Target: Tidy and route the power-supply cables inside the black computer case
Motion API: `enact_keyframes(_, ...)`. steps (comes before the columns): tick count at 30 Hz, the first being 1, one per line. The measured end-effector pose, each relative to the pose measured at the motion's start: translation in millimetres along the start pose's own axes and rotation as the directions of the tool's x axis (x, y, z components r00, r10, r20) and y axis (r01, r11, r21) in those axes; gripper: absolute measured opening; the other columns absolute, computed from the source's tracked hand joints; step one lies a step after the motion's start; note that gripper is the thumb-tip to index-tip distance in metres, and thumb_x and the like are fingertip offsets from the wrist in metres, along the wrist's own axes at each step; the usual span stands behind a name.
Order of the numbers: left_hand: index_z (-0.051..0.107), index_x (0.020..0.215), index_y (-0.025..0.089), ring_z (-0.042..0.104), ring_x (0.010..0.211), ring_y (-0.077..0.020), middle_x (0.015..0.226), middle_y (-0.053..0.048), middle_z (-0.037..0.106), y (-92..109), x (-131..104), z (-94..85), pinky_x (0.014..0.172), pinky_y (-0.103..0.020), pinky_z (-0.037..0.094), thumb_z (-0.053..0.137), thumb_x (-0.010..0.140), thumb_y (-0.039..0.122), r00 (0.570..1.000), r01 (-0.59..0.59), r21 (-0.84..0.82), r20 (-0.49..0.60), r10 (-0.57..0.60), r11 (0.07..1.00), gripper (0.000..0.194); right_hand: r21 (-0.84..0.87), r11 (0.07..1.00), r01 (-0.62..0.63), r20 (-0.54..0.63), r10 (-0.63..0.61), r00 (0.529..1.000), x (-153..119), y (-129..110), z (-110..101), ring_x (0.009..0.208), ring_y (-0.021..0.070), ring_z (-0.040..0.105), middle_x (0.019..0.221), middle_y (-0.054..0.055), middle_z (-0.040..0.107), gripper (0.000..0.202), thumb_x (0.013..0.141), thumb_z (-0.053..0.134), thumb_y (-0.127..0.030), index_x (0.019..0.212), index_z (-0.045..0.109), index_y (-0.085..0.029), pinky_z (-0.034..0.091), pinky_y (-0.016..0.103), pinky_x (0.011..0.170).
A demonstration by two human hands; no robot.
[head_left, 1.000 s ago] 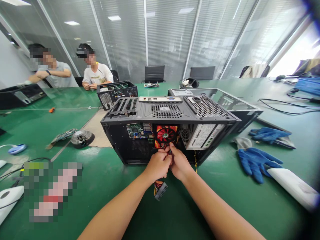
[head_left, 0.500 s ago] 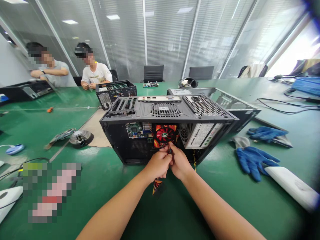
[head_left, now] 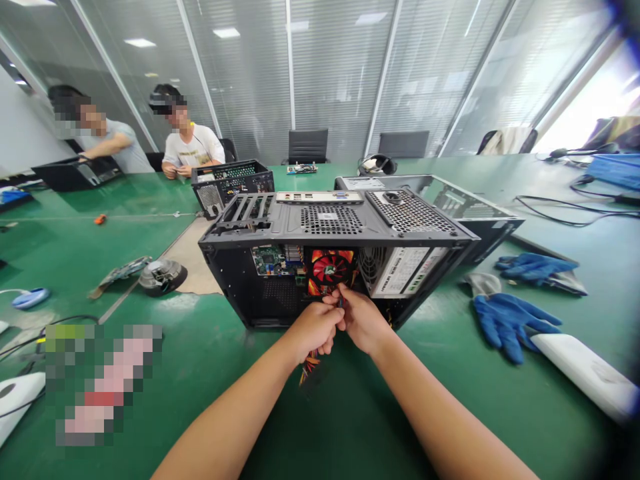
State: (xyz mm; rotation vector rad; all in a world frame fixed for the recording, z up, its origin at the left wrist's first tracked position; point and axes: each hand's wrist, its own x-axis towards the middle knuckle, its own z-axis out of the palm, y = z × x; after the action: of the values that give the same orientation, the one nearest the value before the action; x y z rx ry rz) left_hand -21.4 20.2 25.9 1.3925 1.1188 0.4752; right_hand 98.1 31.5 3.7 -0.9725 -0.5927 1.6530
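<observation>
Fingers on the left hand [head_left: 320,327] are curled in tight and look clamped on some wires; the right hand [head_left: 361,319] has its thumb and fingertips right up against them, but I can't tell if they're actually pinching anything, the gap's too small and dark. All of this is around the middle of the frame, just below centre.

Going big to small: under everything is a glossy green tabletop [head_left: 185,367]. Sitting on it, centre frame, is the black-and-grey metal computer case [head_left: 287,223], port panel facing up, open side facing the wearer, long edge running left to right across the frame. At its right end there's a boxy power supply with a white label [head_left: 407,273], then a square red-and-black cooling fan [head_left: 330,270] near the middle with its blades facing the wearer, then a bit of green circuit board [head_left: 273,261] left of that.

Smallest is the bundle of orange, red and dark wires [head_left: 310,363], poking out under the left hand, long axis pretty steep, loose end pointing down and slightly left.

Progress-wise, I'd say partway: side open, board, fan and supply all sitting inside. That bundle looks unplugged, so I'd guess the wiring's what's left. Can't see the connector.
</observation>
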Motion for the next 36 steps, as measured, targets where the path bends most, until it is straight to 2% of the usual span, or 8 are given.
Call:
enact_keyframes(5, 0.063, 0.079, 0.015, 0.064, 0.071, -0.0201, 0.076, -0.010, 0.065, -3, -3, 4.0, 0.068, -0.030, 0.047, 0.040, 0.085, 0.030, 0.928, -0.104, 0.652, -0.209, 0.310, 0.751, 0.029, -0.022, 0.998, 0.051, -0.029, -0.052, 0.998, 8, 10, -6, 0.051, 0.0123, 0.055, 0.065, 0.003, 0.066, 0.024, 0.074, 0.065, -0.039, 0.069, 0.057, -0.017, 0.039, 0.024, 0.047)
enact_keyframes(11, 0.062, 0.101, 0.013, 0.064, 0.077, -0.0283, 0.085, -0.016, 0.066, -7, -8, 10.9, 0.071, -0.040, 0.047, 0.033, 0.088, 0.034, 0.916, 0.048, 0.838, -0.254, 0.310, 0.544, 0.038, -0.024, 0.998, 0.056, -0.051, -0.058, 0.997, 7, 11, -4, 0.051, 0.0122, 0.054, 0.062, 0.001, 0.064, 0.025, 0.072, 0.066, -0.042, 0.069, 0.057, -0.019, 0.038, 0.024, 0.047)
enact_keyframes(15, 0.063, 0.084, 0.014, 0.064, 0.067, -0.0212, 0.077, -0.012, 0.065, -4, -5, 8.3, 0.063, -0.031, 0.047, 0.034, 0.087, 0.033, 0.934, -0.061, 0.696, -0.213, 0.287, 0.716, 0.034, -0.042, 0.998, 0.053, -0.085, -0.057, 0.995, 3, 6, -1, 0.052, 0.0133, 0.055, 0.065, 0.004, 0.066, 0.022, 0.072, 0.065, -0.038, 0.069, 0.057, -0.018, 0.037, 0.024, 0.043)
enact_keyframes(18, 0.059, 0.081, 0.014, 0.055, 0.041, -0.0136, 0.052, -0.003, 0.055, 0, -2, 4.1, 0.044, -0.022, 0.041, 0.029, 0.089, 0.036, 0.991, -0.056, 0.379, -0.090, 0.097, 0.924, 0.038, -0.036, 0.998, 0.050, -0.116, -0.054, 0.992, 1, 0, 2, 0.049, 0.0131, 0.053, 0.071, 0.005, 0.068, 0.018, 0.072, 0.065, -0.034, 0.075, 0.058, -0.018, 0.032, 0.023, 0.036)
enact_keyframes(20, 0.057, 0.088, 0.013, 0.048, 0.033, -0.0114, 0.042, 0.004, 0.045, 1, -1, 2.5, 0.037, -0.019, 0.035, 0.028, 0.089, 0.038, 1.000, 0.014, 0.200, -0.021, -0.010, 0.980, 0.038, -0.033, 0.998, 0.062, -0.132, -0.066, 0.989, -1, -3, 3, 0.049, 0.0122, 0.053, 0.072, 0.006, 0.068, 0.017, 0.071, 0.066, -0.031, 0.078, 0.057, -0.017, 0.030, 0.022, 0.035)
enact_keyframes(23, 0.055, 0.091, 0.013, 0.046, 0.030, -0.0104, 0.039, 0.006, 0.042, 1, -2, 2.6, 0.035, -0.018, 0.033, 0.031, 0.088, 0.036, 1.000, 0.019, 0.155, -0.014, -0.017, 0.988, 0.033, -0.040, 0.998, 0.040, -0.143, -0.046, 0.989, -2, -6, 4, 0.047, 0.0105, 0.052, 0.067, 0.005, 0.067, 0.017, 0.071, 0.066, -0.029, 0.078, 0.057, -0.017, 0.029, 0.020, 0.036)
enact_keyframes(29, 0.057, 0.074, 0.013, 0.047, 0.032, -0.0081, 0.046, 0.003, 0.048, -1, -5, 4.5, 0.038, -0.018, 0.034, 0.035, 0.086, 0.033, 0.980, -0.116, 0.362, -0.109, 0.165, 0.925, 0.032, -0.035, 0.999, 0.035, -0.131, -0.039, 0.991, -1, -4, 0, 0.060, 0.0163, 0.061, 0.066, 0.006, 0.067, 0.011, 0.072, 0.065, -0.026, 0.076, 0.060, -0.016, 0.039, 0.023, 0.043)
enact_keyframes(36, 0.049, 0.070, 0.017, 0.038, 0.027, -0.0086, 0.035, 0.008, 0.035, 2, -1, -0.1, 0.031, -0.017, 0.027, 0.033, 0.085, 0.036, 0.997, 0.025, -0.086, 0.081, -0.018, 0.996, 0.029, -0.084, 0.996, -0.023, -0.038, 0.020, 0.999, -1, -10, -4, 0.042, 0.0120, 0.052, 0.072, 0.006, 0.068, 0.021, 0.077, 0.059, -0.036, 0.079, 0.063, -0.016, 0.037, 0.025, 0.035)
